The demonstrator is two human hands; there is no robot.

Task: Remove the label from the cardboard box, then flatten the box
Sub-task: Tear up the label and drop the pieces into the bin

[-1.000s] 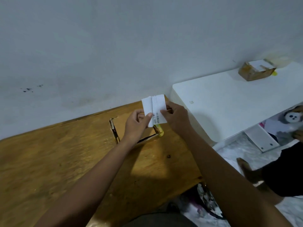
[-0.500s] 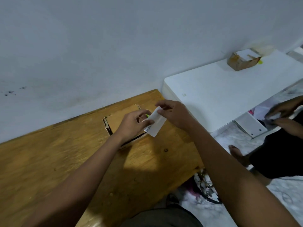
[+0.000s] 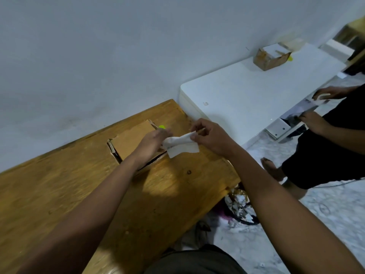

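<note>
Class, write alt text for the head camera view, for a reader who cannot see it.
Both hands, the left hand and the right hand, hold a crumpled white label above a cardboard box on a wooden table. A second box sits on a white table beyond.

- You have two cardboard boxes in sight: one box (image 3: 131, 140) on the wooden table under your hands, a second box (image 3: 271, 56) far off on the white table.
- Two tables: the wooden table (image 3: 59, 194) and the white table (image 3: 256, 91) just beside it.
- One white label (image 3: 182, 146), crumpled, held between your hands.
- Your two hands: left hand (image 3: 153, 143) and right hand (image 3: 212, 138), each pinching the label.
- One other person (image 3: 335, 145) stands at the right, with two hands showing and one bare foot (image 3: 271, 169).
- Two small yellow-green bits: one (image 3: 162, 126) beside your box, one (image 3: 290, 59) beside the far box.
</note>
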